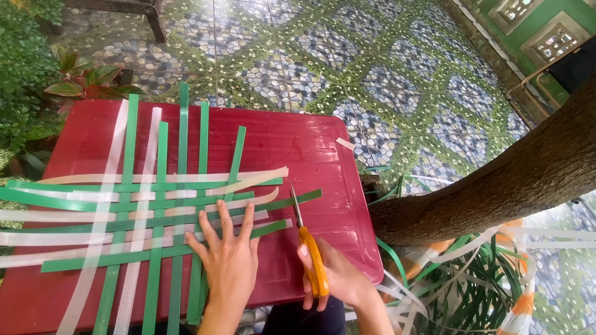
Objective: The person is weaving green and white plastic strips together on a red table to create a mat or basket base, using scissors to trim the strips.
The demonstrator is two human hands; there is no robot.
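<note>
Left hand (231, 260) pressed flat, fingers spread and released, on woven green and white strips (155, 211) near the front of the red counter (316, 155). Right hand (332, 276) just beside, grasping orange-handled scissors (308, 248), blades parted at the strip ends. Farther right, a tree trunk (496, 186); beyond, patterned tile floor (372, 62).

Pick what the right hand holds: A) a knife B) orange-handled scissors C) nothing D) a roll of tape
B: the right hand grips orange-handled scissors, blades pointing at the green strips on the red table, while the left hand lies flat on the weave.
</note>
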